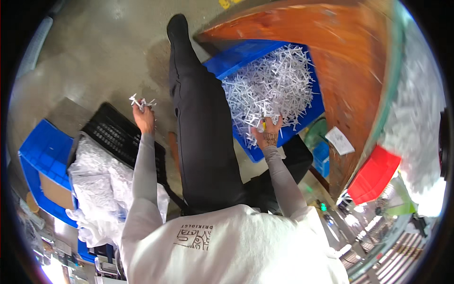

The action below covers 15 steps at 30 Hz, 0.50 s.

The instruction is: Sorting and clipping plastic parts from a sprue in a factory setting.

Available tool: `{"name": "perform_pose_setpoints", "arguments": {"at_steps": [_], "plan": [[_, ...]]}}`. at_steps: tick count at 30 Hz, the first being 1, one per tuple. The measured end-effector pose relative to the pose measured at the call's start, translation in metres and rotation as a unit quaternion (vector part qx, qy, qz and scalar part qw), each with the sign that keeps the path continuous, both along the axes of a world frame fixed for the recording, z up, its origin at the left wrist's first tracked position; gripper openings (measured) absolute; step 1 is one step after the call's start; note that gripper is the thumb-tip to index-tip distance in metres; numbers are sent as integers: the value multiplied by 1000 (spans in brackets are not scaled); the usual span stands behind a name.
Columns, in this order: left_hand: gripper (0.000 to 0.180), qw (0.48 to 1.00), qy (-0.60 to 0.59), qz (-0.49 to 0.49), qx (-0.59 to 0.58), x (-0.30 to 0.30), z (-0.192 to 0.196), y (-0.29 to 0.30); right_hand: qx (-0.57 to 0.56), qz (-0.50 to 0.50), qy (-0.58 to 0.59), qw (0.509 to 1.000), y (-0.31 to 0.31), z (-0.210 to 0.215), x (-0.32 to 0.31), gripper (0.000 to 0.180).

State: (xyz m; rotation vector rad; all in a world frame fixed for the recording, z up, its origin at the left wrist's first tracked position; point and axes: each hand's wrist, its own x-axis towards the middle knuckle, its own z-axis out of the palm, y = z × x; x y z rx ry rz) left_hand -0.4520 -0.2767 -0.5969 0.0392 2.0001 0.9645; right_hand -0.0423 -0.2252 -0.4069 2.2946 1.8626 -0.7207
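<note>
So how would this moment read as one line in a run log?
left hand: grip shut on white plastic pieces, raised over black crate | right hand: in blue bin of white pieces, holding small yellow-handled tool

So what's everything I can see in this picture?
plastic pieces: a heap, white, filling the blue bin
blue bin: one, under the wooden table
wooden table: one, brown, upper right
black crate: one, on the floor at left
plastic sheet: white, crumpled, lower left
red bin: one, right
left hand: raised, gripping a few white pieces
right hand: in the heap, closed on a small tool
</note>
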Motion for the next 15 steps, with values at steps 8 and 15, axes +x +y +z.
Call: {"name": "perform_pose_setpoints", "arguments": {"at_steps": [8,15], "plan": [[32,779,359,-326,398,39,320,130,39,-194,202,959,-6,-12,44,33],[51,695,183,-593,364,188,218,154,169,-194,300,919,-11,22,60,29]]}}
